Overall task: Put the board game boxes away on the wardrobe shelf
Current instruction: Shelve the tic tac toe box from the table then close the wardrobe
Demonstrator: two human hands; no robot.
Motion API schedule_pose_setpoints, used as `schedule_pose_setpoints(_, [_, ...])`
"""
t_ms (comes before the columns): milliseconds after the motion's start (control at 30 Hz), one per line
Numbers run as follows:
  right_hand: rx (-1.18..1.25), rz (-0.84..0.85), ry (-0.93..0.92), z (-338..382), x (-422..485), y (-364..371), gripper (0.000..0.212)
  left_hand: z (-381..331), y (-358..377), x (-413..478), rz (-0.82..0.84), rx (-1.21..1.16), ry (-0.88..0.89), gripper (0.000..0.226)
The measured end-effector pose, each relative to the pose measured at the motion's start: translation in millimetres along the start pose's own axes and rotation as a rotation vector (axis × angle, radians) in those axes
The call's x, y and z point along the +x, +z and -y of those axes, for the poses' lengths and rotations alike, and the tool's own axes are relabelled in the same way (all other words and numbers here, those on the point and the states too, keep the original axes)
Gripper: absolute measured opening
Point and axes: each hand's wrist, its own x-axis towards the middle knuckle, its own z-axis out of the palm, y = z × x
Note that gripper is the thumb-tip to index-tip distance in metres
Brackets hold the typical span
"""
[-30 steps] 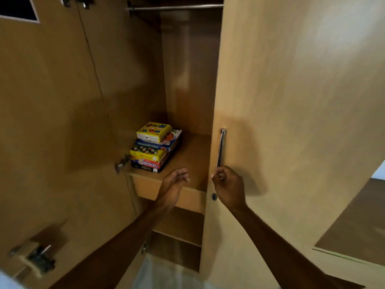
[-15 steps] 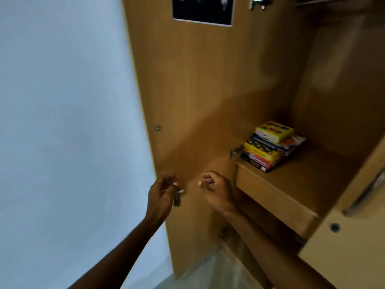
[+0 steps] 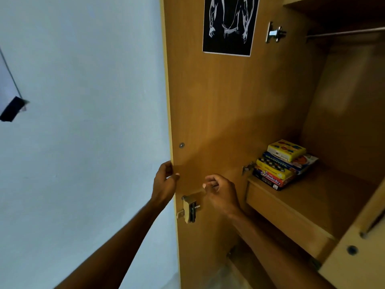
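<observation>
The left hand (image 3: 165,180) grips the free edge of the open left door (image 3: 218,111) at centre frame: its fingers (image 3: 166,166) wrap the edge and the thumb lies on the inner face. Half a second ago this hand was lower, pinching the lock (image 3: 189,209); the lock is now uncovered, just below both hands. The right hand (image 3: 221,191) remains just right of the left hand and above the lock, fingers curled inward with nothing visible in them, as before. The board game boxes (image 3: 283,163) stand in one stack on the wardrobe shelf (image 3: 312,203) at right of centre, against the left inner wall, yellow box on top; the stack has not moved. A black poster (image 3: 229,24) is fixed to the door at top centre.
</observation>
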Motion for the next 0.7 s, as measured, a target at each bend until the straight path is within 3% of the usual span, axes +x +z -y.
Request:
schedule_pose_setpoints(133, [0.033,0.011,0.03,-7,-10,-7,0.022,1,-8,-17,0.004,-0.001,0.163,0.027])
schedule_pose_setpoints(300, [0.107,-0.044,0.117,-19,-50,-37,0.036,-5,9,-49,0.248,-0.077,0.351,0.018])
schedule_pose_setpoints(400, [0.106,-0.119,0.122,-28,-75,-58,0.047,-16,41,-58,0.216,-0.096,0.339,0.019])
schedule_pose_setpoints(700, [-0.112,-0.445,0.179,-43,-116,-114,0.051,-42,133,-82,0.492,-0.158,0.346,0.02])
